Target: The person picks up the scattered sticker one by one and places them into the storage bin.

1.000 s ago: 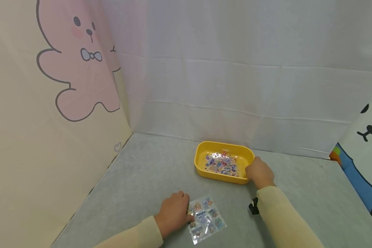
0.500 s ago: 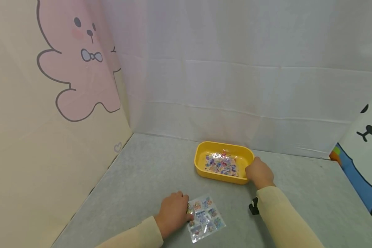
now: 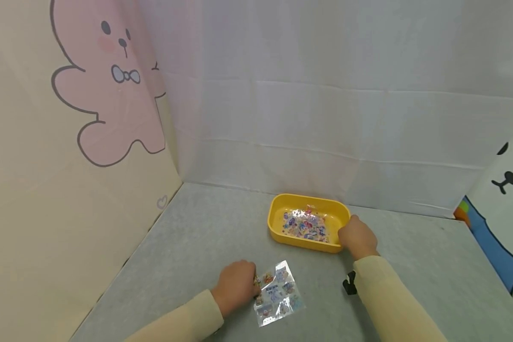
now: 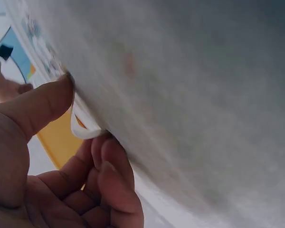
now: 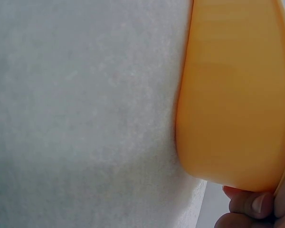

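Observation:
My left hand (image 3: 236, 287) pinches the left edge of a clear sticker sheet (image 3: 278, 293) printed with small colourful pictures. In the left wrist view, that sheet's edge (image 4: 80, 132) bows between the thumb and the curled fingers of my left hand (image 4: 61, 166). A yellow tray (image 3: 309, 198) stands farther back, with a glossy sheet of tiny purple, pink and blue stickers (image 3: 304, 225) inside. My right hand (image 3: 358, 237) grips the tray's right end by its rim. The right wrist view shows the tray's outer wall (image 5: 232, 99) and the curled fingers of my right hand (image 5: 251, 206).
The grey tabletop (image 3: 209, 228) meets a white curtain (image 3: 256, 114) just behind the tray. A cream cloth with a pink bear (image 3: 111, 95) hangs on the left. On the right is another printed cloth (image 3: 496, 237). A small black piece (image 3: 349, 283) sits at the right cuff.
The left hand has shifted slightly left and away from me with the sticker sheet, whose far edge now catches more glare. The right hand and the tray have stayed in place.

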`<control>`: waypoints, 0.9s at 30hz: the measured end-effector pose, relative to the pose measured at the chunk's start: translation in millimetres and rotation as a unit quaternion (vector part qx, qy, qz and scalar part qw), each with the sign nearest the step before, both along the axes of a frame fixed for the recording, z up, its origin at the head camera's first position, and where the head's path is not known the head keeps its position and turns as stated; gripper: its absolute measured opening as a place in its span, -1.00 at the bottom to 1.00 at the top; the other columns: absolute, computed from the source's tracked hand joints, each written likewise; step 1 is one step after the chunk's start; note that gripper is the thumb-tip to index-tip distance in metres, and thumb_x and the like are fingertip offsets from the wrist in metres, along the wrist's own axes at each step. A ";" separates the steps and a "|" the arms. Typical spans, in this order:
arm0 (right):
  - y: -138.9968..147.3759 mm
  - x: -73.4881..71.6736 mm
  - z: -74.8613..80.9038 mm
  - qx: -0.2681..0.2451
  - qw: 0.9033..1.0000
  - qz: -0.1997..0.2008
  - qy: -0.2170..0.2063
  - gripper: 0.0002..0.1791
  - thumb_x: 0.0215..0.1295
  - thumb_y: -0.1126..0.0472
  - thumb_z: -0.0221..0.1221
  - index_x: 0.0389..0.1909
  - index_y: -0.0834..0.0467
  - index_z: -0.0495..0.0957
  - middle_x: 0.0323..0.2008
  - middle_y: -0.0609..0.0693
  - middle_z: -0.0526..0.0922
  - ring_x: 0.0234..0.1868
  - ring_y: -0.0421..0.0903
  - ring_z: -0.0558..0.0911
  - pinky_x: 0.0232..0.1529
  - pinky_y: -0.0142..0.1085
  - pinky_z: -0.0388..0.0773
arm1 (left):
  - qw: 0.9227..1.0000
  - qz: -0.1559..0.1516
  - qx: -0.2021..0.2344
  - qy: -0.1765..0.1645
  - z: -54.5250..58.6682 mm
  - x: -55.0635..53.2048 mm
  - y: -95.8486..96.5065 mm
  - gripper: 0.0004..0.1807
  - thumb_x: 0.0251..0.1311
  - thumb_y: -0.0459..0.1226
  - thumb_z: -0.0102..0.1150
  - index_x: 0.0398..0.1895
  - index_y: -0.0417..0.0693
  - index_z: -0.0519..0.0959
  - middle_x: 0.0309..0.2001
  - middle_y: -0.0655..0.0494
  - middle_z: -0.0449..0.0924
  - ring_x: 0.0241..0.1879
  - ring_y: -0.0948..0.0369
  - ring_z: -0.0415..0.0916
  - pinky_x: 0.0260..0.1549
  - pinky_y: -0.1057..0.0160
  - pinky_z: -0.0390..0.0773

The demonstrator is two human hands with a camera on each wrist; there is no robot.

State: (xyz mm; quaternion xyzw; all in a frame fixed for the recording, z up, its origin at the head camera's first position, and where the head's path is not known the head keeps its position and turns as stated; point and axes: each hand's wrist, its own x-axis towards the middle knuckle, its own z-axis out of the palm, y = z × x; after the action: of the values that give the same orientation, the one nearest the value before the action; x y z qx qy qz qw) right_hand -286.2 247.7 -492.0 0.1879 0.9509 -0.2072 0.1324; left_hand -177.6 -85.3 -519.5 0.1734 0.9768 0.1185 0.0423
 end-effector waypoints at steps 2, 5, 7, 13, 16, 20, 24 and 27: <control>0.2 -0.2 -0.3 0.001 1.000 0.000 0.001 -0.29 0.42 0.20 0.12 0.40 0.53 0.11 -0.02 0.38 0.54 -0.23 0.14 0.53 -0.17 -0.02 0.59 | 0.999 0.004 0.028 -0.020 0.1 -3.7 -2.9 -0.68 -0.02 -0.18 0.51 -0.60 0.04 0.48 -0.63 0.26 0.36 -0.63 0.27 0.30 -0.67 0.18 0.33; 0.1 -0.5 -0.6 0.001 1.000 0.000 -0.001 -0.31 0.42 0.20 0.13 0.38 0.54 0.13 -0.03 0.38 0.54 -0.23 0.15 0.53 -0.17 -0.01 0.60 | 0.997 0.009 0.052 -0.047 0.6 -7.4 -6.0 -0.73 0.01 -0.24 0.47 -0.59 0.05 0.49 -0.62 0.28 0.38 -0.61 0.28 0.30 -0.63 0.21 0.34; -0.4 -0.4 -0.2 -0.001 1.000 -0.001 -0.001 -0.31 0.42 0.20 0.13 0.37 0.54 0.13 -0.04 0.38 0.54 -0.23 0.14 0.53 -0.17 -0.01 0.60 | 0.996 0.008 0.060 -0.059 1.7 -8.7 -6.5 -0.75 0.02 -0.27 0.45 -0.57 0.06 0.50 -0.61 0.28 0.39 -0.60 0.29 0.30 -0.60 0.22 0.36; -1.2 -0.1 1.2 -0.004 1.000 -0.002 -0.002 -0.32 0.42 0.20 0.13 0.36 0.53 0.14 -0.04 0.38 0.54 -0.23 0.14 0.53 -0.17 -0.02 0.61 | 0.995 -0.012 0.074 -0.060 8.7 -9.5 -3.3 -0.82 0.06 -0.33 0.42 -0.46 0.03 0.55 -0.56 0.30 0.41 -0.56 0.31 0.32 -0.54 0.25 0.38; -1.3 0.0 1.4 -0.004 1.000 -0.003 -0.002 -0.34 0.42 0.20 0.13 0.35 0.53 0.15 -0.05 0.37 0.55 -0.23 0.14 0.53 -0.18 -0.03 0.60 | 0.993 -0.022 0.091 -0.067 12.1 -11.2 -1.6 -0.85 0.11 -0.36 0.38 -0.38 0.01 0.57 -0.53 0.29 0.42 -0.53 0.31 0.34 -0.51 0.25 0.40; -1.6 0.4 1.8 -0.004 1.000 -0.002 -0.001 -0.34 0.42 0.20 0.12 0.35 0.53 0.16 -0.07 0.36 0.55 -0.23 0.14 0.53 -0.19 -0.04 0.59 | 0.990 -0.022 0.112 -0.084 15.2 -15.3 -0.6 -0.87 0.19 -0.37 0.33 -0.31 0.01 0.58 -0.50 0.28 0.43 -0.50 0.30 0.37 -0.49 0.26 0.42; -1.6 0.5 2.3 -0.004 1.000 -0.001 0.000 -0.34 0.42 0.20 0.12 0.35 0.53 0.15 -0.07 0.36 0.55 -0.24 0.14 0.53 -0.21 -0.04 0.58 | 0.987 -0.014 0.126 -0.096 21.7 -18.4 0.5 -0.87 0.22 -0.37 0.30 -0.28 0.01 0.56 -0.48 0.27 0.46 -0.49 0.29 0.38 -0.47 0.25 0.44; -1.5 0.5 2.6 -0.005 1.000 -0.001 -0.001 -0.34 0.42 0.21 0.12 0.35 0.53 0.15 -0.07 0.36 0.55 -0.24 0.14 0.53 -0.21 -0.05 0.58 | 0.980 -0.004 0.154 -0.127 26.9 -20.9 1.1 -0.87 0.23 -0.37 0.30 -0.26 0.01 0.55 -0.43 0.24 0.49 -0.45 0.28 0.41 -0.46 0.24 0.45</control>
State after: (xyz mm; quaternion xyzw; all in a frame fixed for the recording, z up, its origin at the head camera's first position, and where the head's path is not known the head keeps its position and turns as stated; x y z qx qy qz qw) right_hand -285.7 246.2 -489.5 0.1885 0.9494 -0.2123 0.1342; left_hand -198.5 -84.2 -492.6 0.1651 0.9329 0.2882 0.1391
